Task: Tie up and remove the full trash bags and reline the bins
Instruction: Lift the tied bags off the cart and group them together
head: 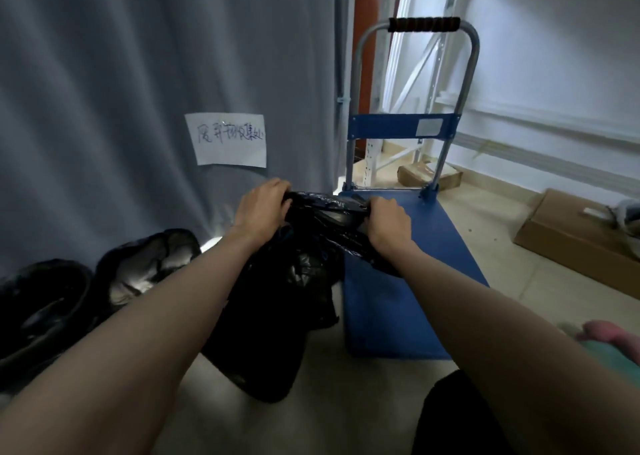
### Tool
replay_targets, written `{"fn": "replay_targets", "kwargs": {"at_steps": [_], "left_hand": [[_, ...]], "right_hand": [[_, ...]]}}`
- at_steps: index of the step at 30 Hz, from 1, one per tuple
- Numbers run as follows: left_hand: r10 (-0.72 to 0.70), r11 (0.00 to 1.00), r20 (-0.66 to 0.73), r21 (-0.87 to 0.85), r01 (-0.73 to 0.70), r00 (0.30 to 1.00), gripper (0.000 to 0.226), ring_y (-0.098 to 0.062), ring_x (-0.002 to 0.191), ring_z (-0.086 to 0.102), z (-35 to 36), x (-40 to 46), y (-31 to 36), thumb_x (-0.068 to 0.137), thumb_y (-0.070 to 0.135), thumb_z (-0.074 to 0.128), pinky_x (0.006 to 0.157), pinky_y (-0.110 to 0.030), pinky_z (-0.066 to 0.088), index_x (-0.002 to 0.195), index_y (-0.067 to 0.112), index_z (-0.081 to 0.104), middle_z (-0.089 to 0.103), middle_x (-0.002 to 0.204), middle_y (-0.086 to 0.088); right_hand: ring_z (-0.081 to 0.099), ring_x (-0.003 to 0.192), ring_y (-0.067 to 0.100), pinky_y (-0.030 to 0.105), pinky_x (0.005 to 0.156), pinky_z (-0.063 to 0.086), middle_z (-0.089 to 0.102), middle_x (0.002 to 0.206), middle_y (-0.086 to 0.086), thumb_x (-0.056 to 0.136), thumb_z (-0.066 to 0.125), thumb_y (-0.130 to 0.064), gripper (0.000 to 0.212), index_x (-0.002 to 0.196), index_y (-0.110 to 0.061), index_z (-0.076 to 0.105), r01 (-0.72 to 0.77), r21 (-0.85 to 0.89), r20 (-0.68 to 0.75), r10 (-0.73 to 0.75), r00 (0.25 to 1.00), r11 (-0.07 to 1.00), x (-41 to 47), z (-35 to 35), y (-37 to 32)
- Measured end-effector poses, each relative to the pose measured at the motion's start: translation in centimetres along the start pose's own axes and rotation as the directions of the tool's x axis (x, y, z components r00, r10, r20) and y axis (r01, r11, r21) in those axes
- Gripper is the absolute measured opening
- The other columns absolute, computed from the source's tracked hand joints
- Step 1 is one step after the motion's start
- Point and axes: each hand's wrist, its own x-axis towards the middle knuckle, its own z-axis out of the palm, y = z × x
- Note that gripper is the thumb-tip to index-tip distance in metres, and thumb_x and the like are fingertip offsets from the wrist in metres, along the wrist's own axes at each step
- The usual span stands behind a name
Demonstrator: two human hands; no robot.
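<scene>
A black bag (277, 298) is held up.
Its top is gripped by the left hand (261, 206) and the right hand (389, 224).

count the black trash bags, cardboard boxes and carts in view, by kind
black trash bags: 3, the held bag gripped at its top by the left hand and right hand, a middle bag, a far-left bag
cardboard boxes: 2, a near box, a far box
carts: 1, the blue cart
total: 6

Left hand (263, 208) and right hand (389, 224) grip the black trash bag (277, 302) top, stretched between curled fingers, apparently hanging below them.
</scene>
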Motion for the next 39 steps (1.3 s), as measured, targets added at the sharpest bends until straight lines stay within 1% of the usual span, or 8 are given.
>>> {"fn": "replay_targets", "kwargs": {"at_steps": [12,16,20,23,26,32,36,39], "left_hand": [[-0.12,0.99,-0.196,0.047,0.132,0.973,0.014,-0.03,0.088,0.061,-11.3,-6.3,-5.7,0.093,0.032,0.052,0.064,-0.033,0.038,0.098,0.019,0.053,0.067,0.099,-0.002],[-0.202,0.975,-0.111,-0.115,0.189,0.973,0.015,-0.022,0.083,0.058,-13.0,-7.0,-6.0,0.09,0.037,0.058,0.067,-0.035,0.043,0.096,0.023,0.059,0.065,0.09,0.003],[-0.135,0.951,0.066,-0.27,0.148,0.989,0.013,-0.027,0.082,0.065,-13.2,-7.4,-5.5,0.089,0.027,0.065,0.078,-0.04,0.053,0.092,0.014,0.066,0.07,0.084,-0.004],[-0.128,0.915,0.185,-0.358,0.188,0.974,0.017,-0.026,0.088,0.068,-13.1,-7.3,-5.0,0.09,0.022,0.066,0.086,-0.038,0.053,0.102,0.011,0.072,0.074,0.091,-0.011],[-0.117,0.854,0.303,-0.455,0.251,0.946,0.011,-0.013,0.069,0.063,-13.2,-7.1,-4.5,0.092,0.026,0.066,0.069,-0.028,0.054,0.092,0.019,0.074,0.071,0.076,0.0],[-0.095,0.759,0.394,-0.565,0.322,0.914,0.019,-0.01,0.062,0.066,-11.7,-7.4,-4.7,0.085,0.037,0.073,0.061,-0.023,0.056,0.079,0.019,0.073,0.068,0.065,0.004],[-0.077,0.889,0.451,-0.374,0.266,0.889,0.059,-0.001,0.081,0.067,-10.5,-8.1,-6.7,0.053,0.068,0.081,0.078,-0.021,0.052,0.098,0.031,0.071,0.073,0.086,0.013],[-0.129,0.949,0.609,-0.152,0.275,0.782,0.096,-0.005,0.089,0.06,-9.0,-9.1,-7.9,0.032,0.078,0.08,0.08,-0.025,0.047,0.112,0.033,0.056,0.062,0.102,0.016]], "right_hand": [[0.059,0.095,0.026,0.027,0.076,0.041,0.065,0.101,0.012,0.096,0.055,-0.023,0.024,0.108,-0.005,0.065,0.047,0.58,0.181,-0.185,0.966,0.813,-3.3,-2.9,-14.5],[0.064,0.107,0.027,0.04,0.099,0.049,0.069,0.113,0.012,0.091,0.063,-0.018,0.028,0.116,-0.006,0.065,-0.045,0.734,0.273,-0.234,0.933,0.678,-4.6,-3.5,-16.9],[0.068,0.093,0.026,0.039,0.085,0.058,0.07,0.098,0.011,0.083,0.07,-0.003,0.027,0.11,-0.005,0.066,-0.117,0.832,0.348,-0.346,0.871,0.542,-6.5,-4.0,-17.8],[0.069,0.078,0.026,0.043,0.076,0.06,0.07,0.09,0.013,0.078,0.073,0.003,0.036,0.112,-0.004,0.063,-0.116,0.793,0.414,-0.39,0.823,0.598,-7.3,-4.1,-17.9],[0.07,0.085,0.029,0.045,0.083,0.059,0.071,0.1,0.018,0.076,0.076,0.0,0.038,0.113,-0.001,0.066,-0.121,0.747,0.392,-0.286,0.874,0.653,-7.1,-3.2,-17.6],[0.062,0.09,0.024,0.025,0.076,0.048,0.062,0.091,0.01,0.077,0.079,-0.018,0.031,0.102,-0.001,0.069,-0.112,0.502,0.314,-0.06,0.947,0.858,-5.3,-1.5,-15.0],[0.066,0.099,0.03,0.034,0.086,0.055,0.068,0.104,0.017,0.08,0.077,-0.016,0.031,0.102,0.003,0.068,-0.194,0.513,0.288,0.046,0.957,0.836,-4.7,0.0,-13.1],[0.066,0.098,0.033,0.035,0.08,0.055,0.068,0.104,0.02,0.084,0.07,-0.015,0.026,0.101,0.005,0.067,-0.232,0.51,0.25,0.116,0.961,0.828,-4.2,1.0,-12.1]]}}
